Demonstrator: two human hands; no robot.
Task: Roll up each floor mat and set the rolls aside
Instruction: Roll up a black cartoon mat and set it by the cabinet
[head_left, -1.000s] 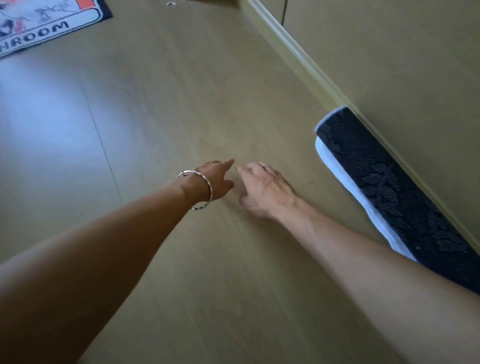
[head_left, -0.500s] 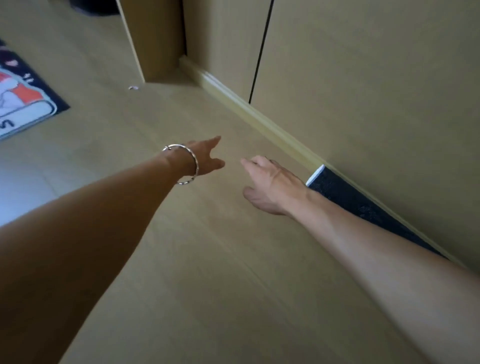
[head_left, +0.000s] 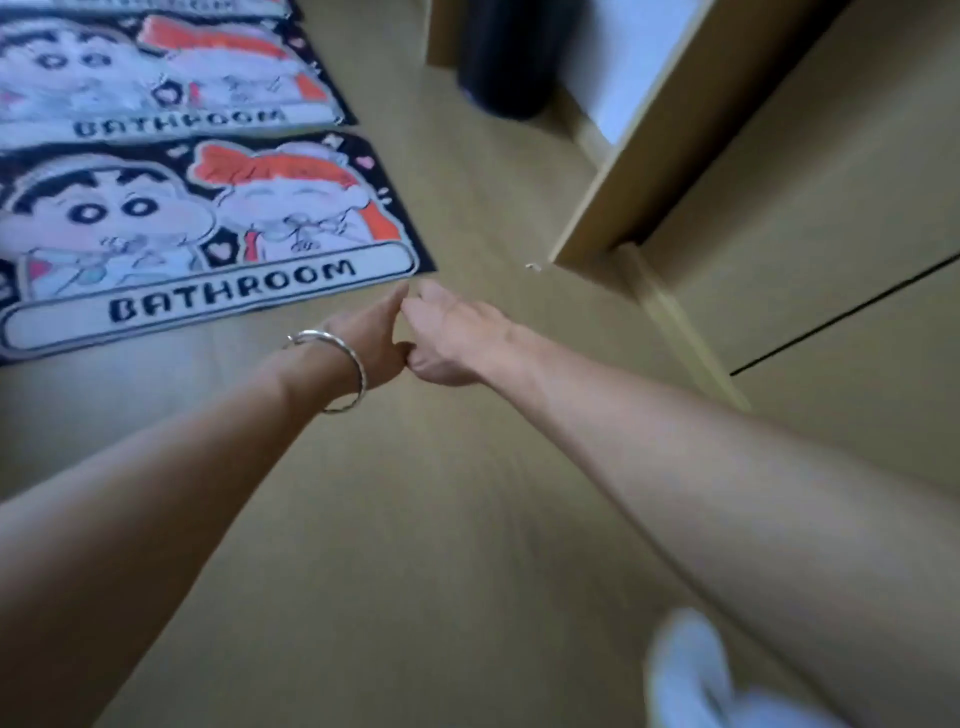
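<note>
A flat cartoon floor mat (head_left: 197, 244) with the word BATHROOM lies on the wooden floor at the left. A second mat (head_left: 156, 78) of the same print lies flat just behind it. My left hand (head_left: 371, 338), with a silver bangle at the wrist, and my right hand (head_left: 452, 332) reach forward side by side, touching each other, just right of the near mat's front corner. Both hands hold nothing and their fingers are loosely curled. The rolled dark mat is out of view.
A wooden cabinet (head_left: 779, 218) with a baseboard runs along the right. A dark cylindrical object (head_left: 504, 57) stands at the back beside a wooden panel (head_left: 613, 171). A blurred white shape (head_left: 691, 675) shows at the bottom right. A small scrap (head_left: 532, 266) lies on the floor.
The view has swung left, from the rolled dark mat by the baseboard to the flat cartoon mats. My hands have come together and now touch.
</note>
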